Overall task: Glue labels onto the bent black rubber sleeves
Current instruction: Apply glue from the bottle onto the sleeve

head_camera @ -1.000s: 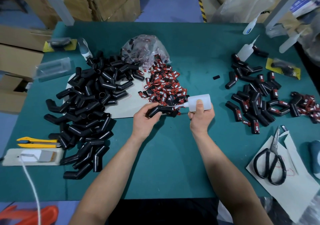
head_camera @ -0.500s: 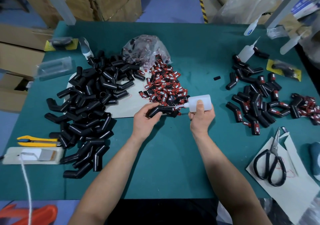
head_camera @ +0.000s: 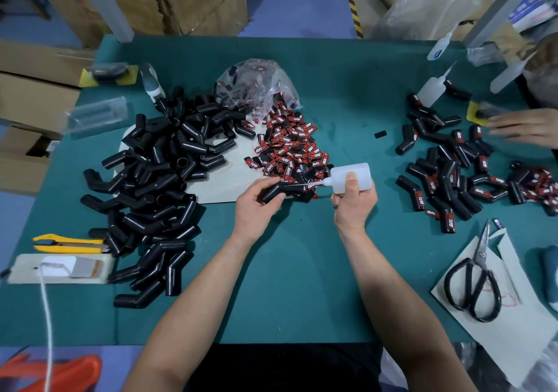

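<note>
A head-worn camera is looking down at a green table [head_camera: 302, 286], with two bare forearms reaching in from 6 o'clock. Just above centre, the left hand [head_camera: 256, 207] is gripping a bent black rubber sleeve [head_camera: 282, 191], its fingers curling around one leg while the other leg is pointing toward 3 o'clock. The right hand [head_camera: 354, 202] is clamping a white glue bottle [head_camera: 351, 177] lying on its side, the thumb pressing on its wall and the fingers wrapping behind. The bottle's thin nozzle is pointing toward 9 o'clock and meeting the sleeve's free leg.

Directly behind the hands, toward 12 o'clock, a heap of red-and-black labels [head_camera: 293, 147] is spilling from a clear plastic bag [head_camera: 259, 86]. At 9 o'clock a large pile of plain sleeves [head_camera: 160, 174] is lying partly on a pale sheet. At 3 o'clock a smaller group of labelled sleeves [head_camera: 447, 174] is lying scattered. At 4 o'clock, black-handled scissors [head_camera: 474, 283] are resting on paper. At 8 o'clock a yellow utility knife [head_camera: 68, 243] is lying beside the pile. At 2 o'clock another person's hand [head_camera: 525, 127] is showing, blurred.
</note>
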Demonstrator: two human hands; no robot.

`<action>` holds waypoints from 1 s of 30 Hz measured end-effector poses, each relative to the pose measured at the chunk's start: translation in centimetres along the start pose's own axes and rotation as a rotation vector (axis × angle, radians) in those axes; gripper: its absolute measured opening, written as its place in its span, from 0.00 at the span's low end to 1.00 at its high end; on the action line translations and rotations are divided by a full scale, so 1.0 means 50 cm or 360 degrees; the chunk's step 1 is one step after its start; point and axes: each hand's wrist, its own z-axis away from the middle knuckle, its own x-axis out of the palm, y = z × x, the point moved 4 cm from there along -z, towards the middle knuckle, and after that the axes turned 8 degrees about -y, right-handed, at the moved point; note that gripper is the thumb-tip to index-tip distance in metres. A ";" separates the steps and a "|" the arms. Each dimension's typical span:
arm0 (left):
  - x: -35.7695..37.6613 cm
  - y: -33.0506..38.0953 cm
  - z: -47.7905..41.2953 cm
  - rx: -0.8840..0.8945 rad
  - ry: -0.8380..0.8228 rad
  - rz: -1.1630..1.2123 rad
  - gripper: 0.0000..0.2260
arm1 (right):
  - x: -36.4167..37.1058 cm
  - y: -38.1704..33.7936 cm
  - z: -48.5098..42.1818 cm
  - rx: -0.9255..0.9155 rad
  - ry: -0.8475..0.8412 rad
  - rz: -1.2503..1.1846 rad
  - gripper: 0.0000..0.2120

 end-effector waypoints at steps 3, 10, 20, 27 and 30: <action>-0.002 0.000 0.000 0.0002 0.0011 0.0000 0.22 | 0.000 0.001 0.001 -0.0008 -0.0009 -0.0003 0.15; 0.000 0.003 0.002 0.0016 0.0022 -0.0040 0.19 | -0.001 0.004 0.000 -0.0010 -0.0013 -0.0003 0.14; 0.000 0.004 0.003 0.0036 0.0052 -0.0085 0.19 | -0.001 0.003 0.003 -0.0019 -0.0007 0.0021 0.16; 0.002 0.009 0.003 0.0054 0.0045 -0.0107 0.18 | -0.003 0.000 0.005 -0.0032 0.0001 0.0046 0.16; -0.001 0.006 0.002 0.0051 0.0046 -0.0115 0.18 | -0.004 0.000 0.005 -0.0040 0.0001 0.0050 0.15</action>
